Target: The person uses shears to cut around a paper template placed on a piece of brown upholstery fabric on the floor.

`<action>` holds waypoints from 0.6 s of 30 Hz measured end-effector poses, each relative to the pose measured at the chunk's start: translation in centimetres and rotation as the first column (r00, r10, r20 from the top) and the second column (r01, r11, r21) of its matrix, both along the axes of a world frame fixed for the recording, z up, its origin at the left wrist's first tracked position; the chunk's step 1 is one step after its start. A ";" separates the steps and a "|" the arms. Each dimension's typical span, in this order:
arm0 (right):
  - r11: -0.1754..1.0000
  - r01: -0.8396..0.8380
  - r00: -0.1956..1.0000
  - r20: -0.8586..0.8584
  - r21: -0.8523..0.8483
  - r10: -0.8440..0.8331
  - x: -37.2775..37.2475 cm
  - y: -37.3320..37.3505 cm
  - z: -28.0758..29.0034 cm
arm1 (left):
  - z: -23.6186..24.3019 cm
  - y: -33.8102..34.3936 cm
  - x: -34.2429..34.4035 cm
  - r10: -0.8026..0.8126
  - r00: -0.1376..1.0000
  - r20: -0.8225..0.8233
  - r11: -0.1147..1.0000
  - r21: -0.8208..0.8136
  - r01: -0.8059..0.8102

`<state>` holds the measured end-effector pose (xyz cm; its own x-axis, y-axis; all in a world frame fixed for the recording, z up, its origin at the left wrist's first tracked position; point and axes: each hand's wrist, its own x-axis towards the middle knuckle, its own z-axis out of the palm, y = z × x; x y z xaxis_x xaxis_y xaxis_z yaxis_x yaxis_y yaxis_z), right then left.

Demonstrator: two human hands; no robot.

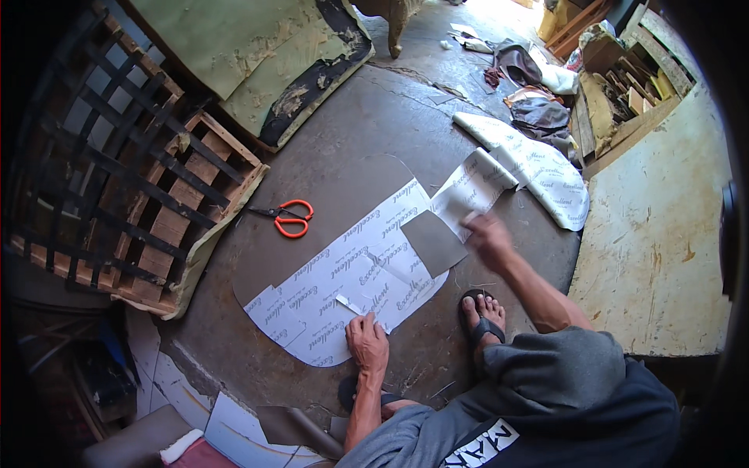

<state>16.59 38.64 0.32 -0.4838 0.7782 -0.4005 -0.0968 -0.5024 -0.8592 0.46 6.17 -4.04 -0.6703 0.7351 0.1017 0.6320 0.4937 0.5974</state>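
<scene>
On the floor lies a brown sheet topped with a white backing sheet covered in grey print, with a bare brown patch at its upper right. My left hand is at the white sheet's lower edge, fingers bent closed on it. My right hand is blurred beside a curled printed strip; whether it grips the strip is unclear. Orange-handled scissors rest left of the sheet. A larger curled printed piece lies farther right.
A wooden frame with black webbing and a pale green padded piece stand at left. A weathered board is at right, scrap wood behind it. Fabric scraps lie at the back. My sandalled foot is below my right hand.
</scene>
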 end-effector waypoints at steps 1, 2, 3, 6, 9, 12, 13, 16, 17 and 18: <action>0.945 0.325 0.945 -0.041 0.033 -0.324 -1.2 0.6 3.5 | -0.1 -0.3 0.1 0.017 1.000 -0.003 1.000 -0.004 -0.017; 0.961 0.258 0.955 0.125 0.098 -0.269 -1.1 1.5 3.8 | -0.1 -0.2 0.3 0.095 0.995 0.018 0.995 0.028 -0.096; 0.973 0.179 0.932 0.291 0.149 -0.216 -0.3 2.2 3.9 | -0.1 -0.3 0.4 0.174 0.984 0.041 0.983 0.057 -0.176; 0.713 -0.621 0.450 0.893 0.326 -0.016 1.4 2.5 -2.4 | -0.4 0.8 0.8 0.247 0.962 0.116 0.966 0.050 -0.254; 0.577 -0.710 0.350 0.913 0.405 -0.210 0.0 -1.6 -4.2 | 0.2 1.0 1.0 0.260 0.955 0.139 0.962 0.052 -0.270; 0.617 -0.701 0.367 0.923 0.357 -0.117 0.2 -0.8 -5.1 | 0.1 0.3 0.9 0.273 0.954 0.123 0.958 0.058 -0.281; 0.622 -0.731 0.325 0.945 0.281 -0.046 0.1 0.0 -4.9 | -0.1 0.1 0.9 0.274 0.954 0.122 0.958 0.055 -0.282; 0.685 -0.679 0.425 0.902 0.265 0.072 -0.7 0.1 -3.2 | -0.3 -0.8 0.5 0.301 0.941 0.157 0.948 0.053 -0.312; 0.737 -0.603 0.478 0.878 0.305 0.028 -1.4 -0.8 -1.8 | -0.1 -0.9 0.6 0.309 0.927 0.211 0.945 0.037 -0.324; 0.669 -0.649 0.344 0.924 0.363 -0.167 -2.4 -2.2 -1.2 | 0.1 -1.0 0.6 0.315 0.912 0.262 0.943 0.022 -0.332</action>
<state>14.18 36.43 -0.87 -0.3993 0.8916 -0.2134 0.8758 0.3022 -0.3764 1.11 5.20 -3.93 -0.8799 0.4712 -0.0612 0.2690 0.6003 0.7532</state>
